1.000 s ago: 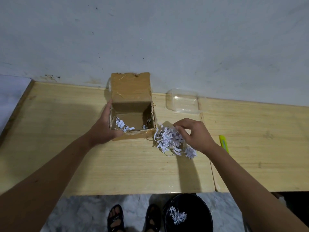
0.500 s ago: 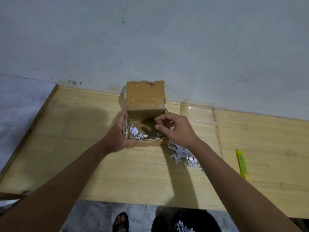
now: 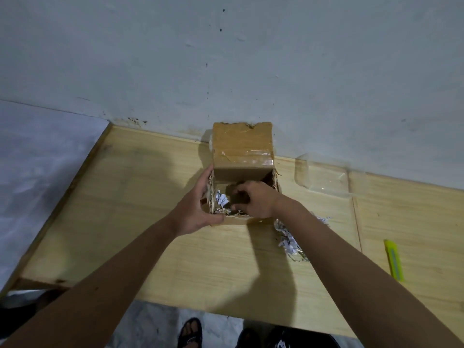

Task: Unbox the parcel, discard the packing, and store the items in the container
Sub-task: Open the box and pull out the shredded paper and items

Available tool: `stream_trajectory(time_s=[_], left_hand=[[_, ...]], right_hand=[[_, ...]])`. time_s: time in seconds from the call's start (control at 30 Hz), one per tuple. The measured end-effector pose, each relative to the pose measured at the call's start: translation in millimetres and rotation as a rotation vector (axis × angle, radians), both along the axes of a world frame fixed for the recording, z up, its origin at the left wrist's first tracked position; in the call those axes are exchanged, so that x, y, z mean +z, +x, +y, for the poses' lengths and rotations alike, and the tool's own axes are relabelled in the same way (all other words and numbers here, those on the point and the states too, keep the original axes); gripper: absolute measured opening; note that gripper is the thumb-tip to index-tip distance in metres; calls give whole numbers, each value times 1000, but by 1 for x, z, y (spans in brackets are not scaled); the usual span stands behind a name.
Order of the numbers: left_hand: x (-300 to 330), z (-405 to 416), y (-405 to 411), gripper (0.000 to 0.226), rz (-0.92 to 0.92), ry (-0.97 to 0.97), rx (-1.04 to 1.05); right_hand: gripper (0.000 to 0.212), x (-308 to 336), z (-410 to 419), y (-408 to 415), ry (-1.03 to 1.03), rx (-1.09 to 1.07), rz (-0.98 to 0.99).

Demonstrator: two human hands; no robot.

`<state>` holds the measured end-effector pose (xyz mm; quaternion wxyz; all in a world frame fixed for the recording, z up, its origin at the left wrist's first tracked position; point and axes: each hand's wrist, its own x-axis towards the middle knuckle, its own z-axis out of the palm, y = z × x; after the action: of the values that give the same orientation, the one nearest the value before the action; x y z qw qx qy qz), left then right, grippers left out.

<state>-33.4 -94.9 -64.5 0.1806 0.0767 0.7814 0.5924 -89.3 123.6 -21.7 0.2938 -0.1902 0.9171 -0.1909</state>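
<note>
An open brown cardboard box [image 3: 242, 149] stands on the wooden table [image 3: 140, 187] against the wall, its taped lid flap raised at the back. My left hand [image 3: 198, 212] grips the box's left wall and front corner. My right hand [image 3: 253, 199] reaches down into the box with its fingers curled; what they touch is in shadow. White shredded paper [image 3: 221, 198] shows inside the box at the left. A loose pile of shredded paper [image 3: 290, 241] lies on the table to the right of the box, partly hidden by my right forearm.
A clear plastic container [image 3: 324, 177] sits at the wall to the right of the box. A yellow-green utility knife [image 3: 394, 259] lies near the table's right side. A black bin [image 3: 281, 344] holding some shreds and sandalled feet [image 3: 190, 332] are below the table's front edge.
My right hand left the shredded paper on the table and moved left into the box. My left hand has stayed on the box. The camera has tilted down and left.
</note>
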Motion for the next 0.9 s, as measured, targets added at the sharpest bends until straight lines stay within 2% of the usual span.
stream_trajectory(time_s=[0.07, 0.27, 0.43, 0.6, 0.67, 0.77, 0.9], left_hand=[[0, 0, -1, 129, 0, -2, 11], [0, 1, -1, 129, 23, -13, 10], [-2, 1, -2, 128, 42, -14, 8], [-4, 0, -3, 127, 57, -26, 6], [-4, 0, -3, 126, 69, -25, 2], [-4, 0, -3, 126, 75, -20, -9], [-3, 1, -3, 125, 53, -21, -2]], right_hand=[[50, -4, -1, -3, 2, -11, -35], [54, -18, -9, -9, -179, -117, -132], [59, -30, -13, -13, -384, -201, -319], [51, -29, -9, -13, -503, -276, -183], [51, -27, -9, -13, -476, -265, -144], [49, -24, -13, -10, -358, -172, -217], [28, -25, -15, -8, -320, -109, -303]])
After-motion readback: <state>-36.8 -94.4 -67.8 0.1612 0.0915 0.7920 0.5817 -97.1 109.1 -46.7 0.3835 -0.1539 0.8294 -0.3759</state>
